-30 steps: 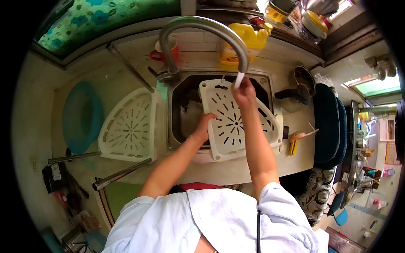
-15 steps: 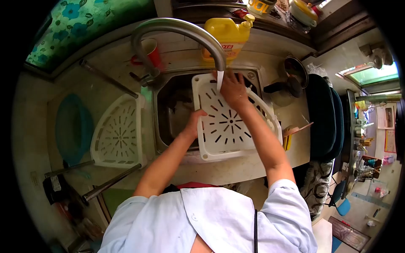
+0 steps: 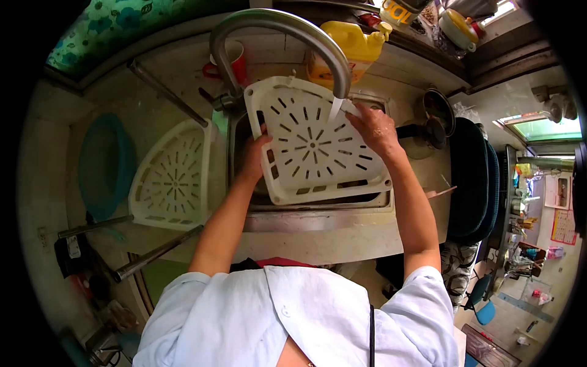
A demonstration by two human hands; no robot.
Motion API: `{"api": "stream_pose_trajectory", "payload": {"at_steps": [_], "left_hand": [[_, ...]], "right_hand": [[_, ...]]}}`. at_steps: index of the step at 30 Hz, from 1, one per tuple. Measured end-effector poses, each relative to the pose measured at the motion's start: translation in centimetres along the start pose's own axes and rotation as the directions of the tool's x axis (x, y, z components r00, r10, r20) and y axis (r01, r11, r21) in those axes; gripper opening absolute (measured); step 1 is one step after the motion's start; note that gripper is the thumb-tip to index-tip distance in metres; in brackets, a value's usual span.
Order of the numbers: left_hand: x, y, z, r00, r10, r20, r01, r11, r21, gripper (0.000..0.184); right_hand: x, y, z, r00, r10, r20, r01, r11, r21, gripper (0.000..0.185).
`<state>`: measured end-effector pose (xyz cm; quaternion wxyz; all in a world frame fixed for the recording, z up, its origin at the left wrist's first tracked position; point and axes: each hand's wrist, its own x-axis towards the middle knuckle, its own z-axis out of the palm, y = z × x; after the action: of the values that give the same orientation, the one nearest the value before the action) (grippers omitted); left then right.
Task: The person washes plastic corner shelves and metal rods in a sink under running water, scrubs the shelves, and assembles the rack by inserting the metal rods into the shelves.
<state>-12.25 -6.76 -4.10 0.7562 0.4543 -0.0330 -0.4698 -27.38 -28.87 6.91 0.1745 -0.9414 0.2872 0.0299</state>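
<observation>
A white slotted corner shelf (image 3: 313, 145) is held over the metal sink (image 3: 385, 202), slightly raised, with water from the curved faucet (image 3: 284, 18) running onto it. My left hand (image 3: 254, 156) grips its left edge, fingers partly hidden behind the rim. At the upper right edge, my right hand (image 3: 376, 129) has its fingers closed round the rim. A second white slotted shelf (image 3: 174, 180) with metal poles stands on the counter left of the sink.
Behind the sink are a red cup (image 3: 235, 61) and a yellow jug (image 3: 348, 52). A teal basin (image 3: 105, 165) leans at the far left. Right of the sink are a pot (image 3: 437, 110), a dark-handled kettle (image 3: 422, 137) and a dark blue chair back (image 3: 474, 177).
The shelf has been lifted and turned, and its far edge has moved left. My right hand has gone from lying spread on its surface to gripping its right rim.
</observation>
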Motion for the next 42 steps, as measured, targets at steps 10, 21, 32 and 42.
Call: {"api": "stream_pose_trajectory", "payload": {"at_steps": [10, 21, 32, 42], "left_hand": [[2.4, -1.6, 4.9, 0.975, -0.013, -0.22, 0.052, 0.984, 0.172, 0.037], [5.3, -7.6, 4.1, 0.991, -0.121, -0.05, 0.124, 0.99, 0.065, 0.03], [2.7, -8.5, -6.6, 0.902, -0.312, -0.3, 0.235, 0.935, -0.264, 0.027], [-5.2, -5.6, -5.6, 0.87, -0.328, -0.369, 0.384, 0.919, 0.089, 0.01]], "right_hand": [[-2.5, -4.0, -7.2, 0.913, -0.026, -0.408, -0.143, 0.914, -0.379, 0.026], [-5.6, -3.7, -6.1, 0.879, -0.12, -0.461, -0.057, 0.934, -0.352, 0.019], [-0.3, -8.5, 3.6, 0.751, -0.527, -0.397, 0.227, 0.771, -0.595, 0.016], [-0.6, -12.8, 6.8, 0.679, -0.734, 0.022, 0.561, 0.499, -0.66, 0.027]]}}
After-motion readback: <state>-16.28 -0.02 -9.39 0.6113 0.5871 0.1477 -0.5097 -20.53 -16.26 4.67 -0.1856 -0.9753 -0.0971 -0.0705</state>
